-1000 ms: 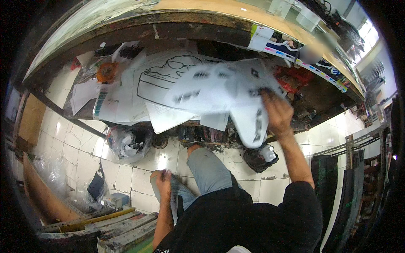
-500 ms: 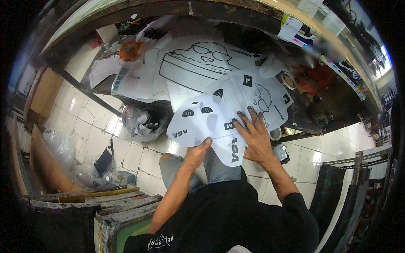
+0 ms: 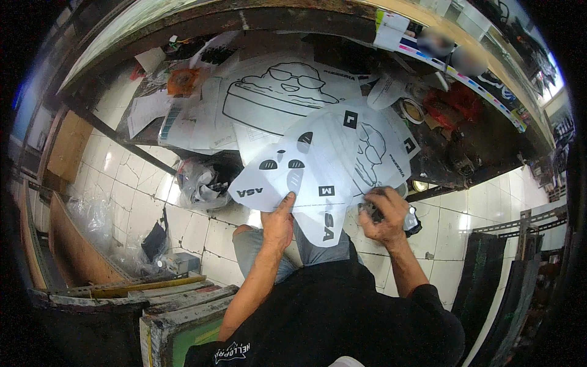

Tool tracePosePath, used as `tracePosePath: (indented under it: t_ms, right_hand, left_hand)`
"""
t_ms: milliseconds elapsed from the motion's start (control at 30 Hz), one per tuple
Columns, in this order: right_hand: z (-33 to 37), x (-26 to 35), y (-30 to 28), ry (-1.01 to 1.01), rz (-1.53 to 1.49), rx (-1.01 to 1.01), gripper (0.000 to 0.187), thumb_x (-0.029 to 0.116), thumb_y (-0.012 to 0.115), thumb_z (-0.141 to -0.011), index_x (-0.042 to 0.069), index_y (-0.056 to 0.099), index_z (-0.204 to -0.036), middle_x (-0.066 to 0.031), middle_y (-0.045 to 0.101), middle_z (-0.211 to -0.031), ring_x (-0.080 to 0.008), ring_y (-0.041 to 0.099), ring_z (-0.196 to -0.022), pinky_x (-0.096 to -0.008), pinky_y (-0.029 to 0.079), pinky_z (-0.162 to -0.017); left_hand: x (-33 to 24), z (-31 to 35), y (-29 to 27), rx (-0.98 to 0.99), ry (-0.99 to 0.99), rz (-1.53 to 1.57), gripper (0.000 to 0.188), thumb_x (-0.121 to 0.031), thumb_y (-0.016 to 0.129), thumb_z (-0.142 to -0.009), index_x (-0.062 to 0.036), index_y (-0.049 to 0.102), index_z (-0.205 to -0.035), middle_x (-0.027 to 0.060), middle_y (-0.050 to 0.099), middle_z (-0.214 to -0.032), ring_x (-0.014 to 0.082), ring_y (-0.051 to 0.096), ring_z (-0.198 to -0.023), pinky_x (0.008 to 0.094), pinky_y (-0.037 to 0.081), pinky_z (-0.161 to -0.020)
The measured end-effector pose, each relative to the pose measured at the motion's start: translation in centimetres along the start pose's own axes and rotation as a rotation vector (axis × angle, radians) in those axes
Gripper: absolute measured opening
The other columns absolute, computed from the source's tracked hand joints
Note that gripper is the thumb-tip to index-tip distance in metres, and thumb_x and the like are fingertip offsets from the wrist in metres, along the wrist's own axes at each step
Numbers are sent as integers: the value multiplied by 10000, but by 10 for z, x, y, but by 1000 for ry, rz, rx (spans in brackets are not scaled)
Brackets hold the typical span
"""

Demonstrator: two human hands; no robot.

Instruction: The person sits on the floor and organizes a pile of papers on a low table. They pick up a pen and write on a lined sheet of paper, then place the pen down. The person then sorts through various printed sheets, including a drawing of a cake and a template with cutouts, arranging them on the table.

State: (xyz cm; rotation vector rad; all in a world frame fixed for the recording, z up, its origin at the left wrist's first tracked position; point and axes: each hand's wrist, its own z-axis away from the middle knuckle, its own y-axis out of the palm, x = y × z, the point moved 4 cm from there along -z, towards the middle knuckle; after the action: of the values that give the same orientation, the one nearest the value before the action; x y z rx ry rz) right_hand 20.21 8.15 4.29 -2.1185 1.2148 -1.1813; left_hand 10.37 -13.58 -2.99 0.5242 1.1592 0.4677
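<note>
Several translucent white film sheets (image 3: 269, 182) with black printed shapes and lettering lie fanned over my lap and the shelf's front edge. My left hand (image 3: 278, 225) pinches the near edge of the top sheets, thumb on top, fingers hidden underneath. Just off their right edge is my right hand (image 3: 386, 215), its dark-stained fingers curled inward; whether anything is between them is hidden. Beyond, a larger sheet (image 3: 244, 110) with a line drawing of a face in glasses over a tub shape lies on the dark shelf (image 3: 449, 165).
An orange tape roll (image 3: 183, 81) and a pale ring-shaped roll (image 3: 412, 111) sit on the shelf. A plastic bag of scraps (image 3: 205, 183) stands beneath its left front. Framed screens (image 3: 183, 318) lean at lower left; dark panels (image 3: 480, 269) stand at right.
My right hand has lifted off the sheets, and its spread fingers have curled beside their edge. My left hand keeps its hold, while the sheets have shifted slightly left.
</note>
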Motion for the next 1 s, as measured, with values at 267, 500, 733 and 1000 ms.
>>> tracePosePath:
  t_ms: [267,500,733,1000]
  right_hand:
    - [46,-32,22,772,-783,-494,339,130,622,-884,-28,486,-1152,-93,616,-877,-174,646,-674,-275,510,-488]
    - [26,-26,45,828,-933,-540,267,-48,653,-841,-70,559,-1090,-112,652,-954,-178,650,-801,-267,559,-640]
    - [2,-30,15,603,-692,-479,223,-45,647,-851,-79,578,-1060,-106,649,-999,-141,608,-894,-259,487,-810]
    - [-62,-66,-14,494,-336,-482,234,-31,634,-823,-92,573,-1041,-203,647,-975,-234,634,-907,-330,489,-793]
  left_hand:
    - [-6,4,-19,-92,23,2,517,51,655,-816,44,431,-1282,144,542,-1227,253,537,-1123,372,427,-986]
    - [-5,3,-38,-53,-8,-46,549,25,682,-798,21,436,-1289,140,539,-1227,261,523,-1141,397,419,-991]
    - [-10,7,-40,-39,18,-143,448,-31,656,-852,-36,470,-1260,93,605,-1104,193,632,-899,335,541,-569]
    - [-9,0,-18,56,50,-133,378,-20,614,-880,-12,486,-1236,108,601,-1104,212,656,-878,340,592,-563]
